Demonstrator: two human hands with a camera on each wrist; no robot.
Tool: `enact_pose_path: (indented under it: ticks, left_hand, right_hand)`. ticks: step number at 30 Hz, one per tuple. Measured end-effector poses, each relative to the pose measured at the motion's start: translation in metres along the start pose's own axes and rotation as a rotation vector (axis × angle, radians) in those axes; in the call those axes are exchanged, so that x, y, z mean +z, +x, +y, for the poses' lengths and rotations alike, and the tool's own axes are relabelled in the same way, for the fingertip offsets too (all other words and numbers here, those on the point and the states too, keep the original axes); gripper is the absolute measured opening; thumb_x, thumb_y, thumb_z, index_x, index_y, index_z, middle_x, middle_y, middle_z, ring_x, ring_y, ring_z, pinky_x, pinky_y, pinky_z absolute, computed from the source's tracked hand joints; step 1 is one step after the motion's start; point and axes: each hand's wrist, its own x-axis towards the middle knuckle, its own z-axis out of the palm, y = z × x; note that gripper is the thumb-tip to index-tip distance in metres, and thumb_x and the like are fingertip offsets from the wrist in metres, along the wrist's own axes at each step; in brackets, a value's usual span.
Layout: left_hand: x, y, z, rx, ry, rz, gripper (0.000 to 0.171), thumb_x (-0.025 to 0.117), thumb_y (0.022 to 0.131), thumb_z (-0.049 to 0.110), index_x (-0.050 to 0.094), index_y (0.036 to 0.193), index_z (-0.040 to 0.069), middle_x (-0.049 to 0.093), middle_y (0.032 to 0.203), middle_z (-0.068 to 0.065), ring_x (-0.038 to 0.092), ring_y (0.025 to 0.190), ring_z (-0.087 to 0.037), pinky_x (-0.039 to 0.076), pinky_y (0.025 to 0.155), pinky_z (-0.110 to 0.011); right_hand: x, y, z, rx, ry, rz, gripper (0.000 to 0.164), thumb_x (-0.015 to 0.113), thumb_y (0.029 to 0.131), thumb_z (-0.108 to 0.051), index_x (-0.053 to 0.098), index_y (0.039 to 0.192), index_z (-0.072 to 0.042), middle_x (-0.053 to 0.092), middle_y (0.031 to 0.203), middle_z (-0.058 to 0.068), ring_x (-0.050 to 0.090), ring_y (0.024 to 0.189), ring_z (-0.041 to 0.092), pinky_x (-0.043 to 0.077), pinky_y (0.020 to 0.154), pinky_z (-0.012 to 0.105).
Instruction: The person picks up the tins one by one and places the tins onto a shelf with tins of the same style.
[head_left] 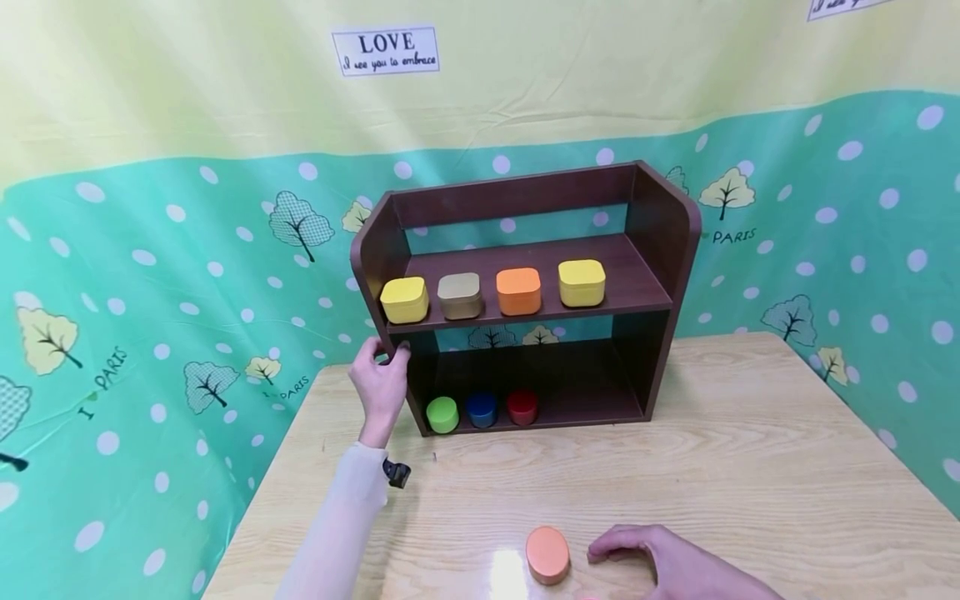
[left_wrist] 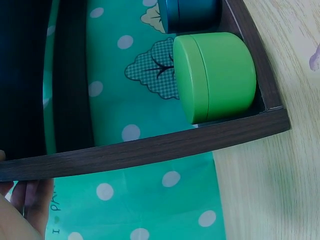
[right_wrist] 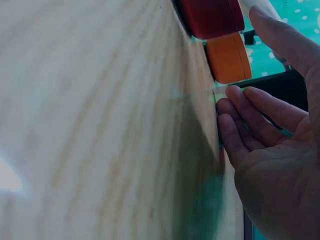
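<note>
My left hand grips the left side panel of a dark brown two-tier shelf, thumb on the inner side. In the left wrist view its fingers wrap behind the panel edge. A light green round box stands low beside that panel. My right hand hovers by the table's front, fingers bent loosely and holding nothing. Just left of it is an orange round box. In the right wrist view, an orange box and a red box appear beyond the fingertips.
On the upper shelf stand a yellow box, a grey-brown box, an orange box and another yellow box. Below are a blue round box and a red round box. A patterned curtain surrounds the wooden table.
</note>
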Motion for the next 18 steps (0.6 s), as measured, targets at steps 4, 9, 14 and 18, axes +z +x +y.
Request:
enact_pose_path:
  ticks: [4,9,14,18]
  left_hand:
    - [0.000,-0.001,0.001,-0.002,0.003,0.004,0.008,0.079,0.089,0.001,0.073,0.089,-0.003,0.073,0.086,-0.024,0.061,0.075,0.001,0.048,0.065,-0.007]
    - [0.000,-0.001,0.001,-0.008,0.003,0.000,0.008,0.079,0.090,0.001,0.073,0.090,-0.004,0.074,0.087,-0.024,0.062,0.075,-0.002,0.049,0.065,-0.007]
    - [0.002,-0.002,0.003,-0.011,0.001,0.008,0.009,0.079,0.090,0.001,0.072,0.092,-0.005,0.074,0.088,-0.025,0.060,0.073,-0.001,0.047,0.064,-0.006]
    - [0.003,-0.002,0.002,-0.009,-0.005,0.019,0.009,0.079,0.089,0.000,0.073,0.092,-0.006,0.074,0.089,-0.027,0.059,0.072,-0.001,0.046,0.064,-0.005]
  right_hand:
    - [0.004,-0.001,0.001,-0.032,0.038,-0.016,0.048,0.088,0.091,-0.034,0.073,0.137,-0.032,0.073,0.139,-0.011,0.060,0.125,-0.006,0.049,0.103,0.016]
    - [0.010,0.001,0.007,-0.256,0.006,-0.017,0.046,0.085,0.093,-0.022,0.073,0.138,-0.019,0.074,0.137,-0.007,0.062,0.128,-0.003,0.050,0.103,0.016]
    - [0.017,0.009,0.014,-0.470,-0.063,0.016,0.045,0.082,0.095,-0.018,0.072,0.138,-0.012,0.077,0.132,0.000,0.067,0.127,0.004,0.053,0.102,0.019]
    - [0.022,0.014,0.015,-0.528,-0.055,-0.003,0.043,0.080,0.097,-0.017,0.072,0.139,-0.010,0.078,0.132,0.005,0.067,0.128,0.005,0.053,0.102,0.020]
